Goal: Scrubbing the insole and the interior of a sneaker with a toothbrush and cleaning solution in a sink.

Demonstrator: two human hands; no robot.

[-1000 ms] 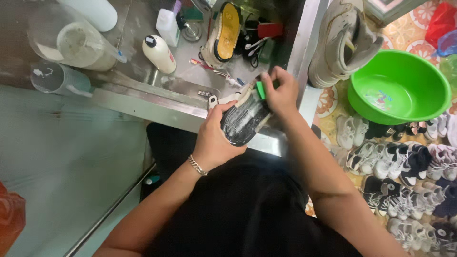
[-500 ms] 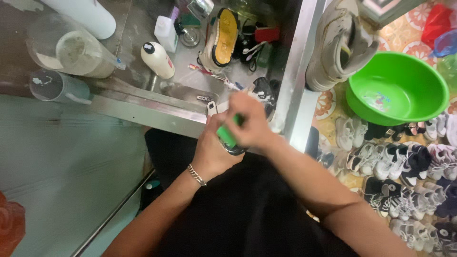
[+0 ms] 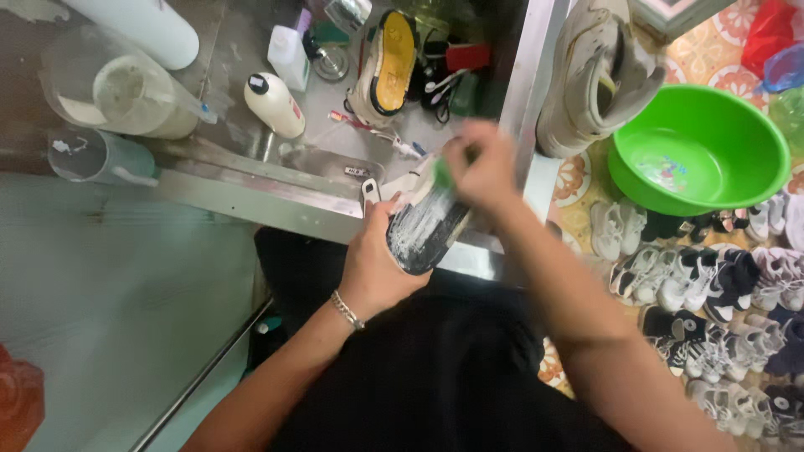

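The right hand (image 3: 481, 172) is blurred, so its fingers cannot be counted, but it is closed around a green-handled brush (image 3: 444, 174), of which only a sliver of green shows; the bristles are hidden against the shoe. The shoe (image 3: 427, 222) is held sole-up just at the near edge of the steel sink counter (image 3: 251, 197), its dark sole streaked with white foam, its upper hidden underneath and a pale tab poking out at the heel end. The left hand (image 3: 377, 268) grips it from below, the thumb along the near side and the other fingers out of sight under the shoe; a thin bracelet (image 3: 345, 310) sits on that wrist. On the counter beyond the shoe, another shoe with a yellow sole (image 3: 387, 63) lies on its side, a white bottle with a dark cap (image 3: 275, 105) lies to the left of it, and a clear plastic jug (image 3: 117, 92) stands farther left, partly cut off. Off the right end of the counter, a worn white sneaker (image 3: 599, 79) rests beside a green basin (image 3: 703, 159), and rows of small sneakers (image 3: 720, 285) cover the floor, running out of view.
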